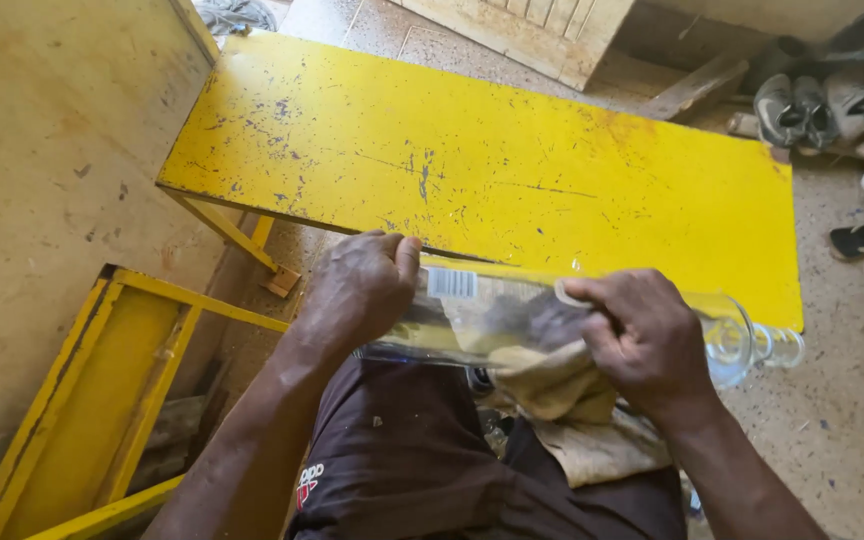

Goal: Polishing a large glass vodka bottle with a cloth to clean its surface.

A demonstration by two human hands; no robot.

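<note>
Yellow bench (512, 170) beyond. Left hand (357, 290) grips clear glass bottle (512, 320) base; right hand (642, 335) clamps tan cloth (562, 390) against it. Best kept level, grip firm.

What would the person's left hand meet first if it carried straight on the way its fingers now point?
The left hand grips the clear glass bottle, fingers pointing up and away from the body. Straight on lies the near edge of the yellow bench top, probably first, though depth is unclear.
</note>
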